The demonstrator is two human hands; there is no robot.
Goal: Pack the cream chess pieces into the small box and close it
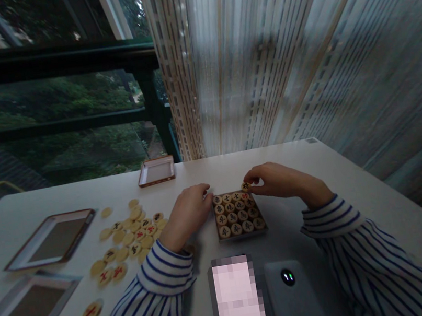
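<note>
A small square box (243,235) holds rows of round Chinese chess pieces (232,217) marked with characters. My right hand (278,182) pinches one chess piece (246,186) between thumb and fingers, over the box's far right corner. At the box's far left corner is my left hand (191,211), its thumb side against or very close to the edge. The visible fingers of that hand are stretched out and apart, with nothing seen in them. Left of it lies a loose spread of chess pieces (128,239), some showing red or black characters, others plain; my left forearm covers part of it.
On the left are a framed tray or lid (47,216) and a second one (54,276) nearer me. A smaller lid (155,171) lies at the far edge. A pixelated phone-like object (238,302) and a power bank (297,298) lie in front. A curtain (259,55) hangs behind the white table (357,183).
</note>
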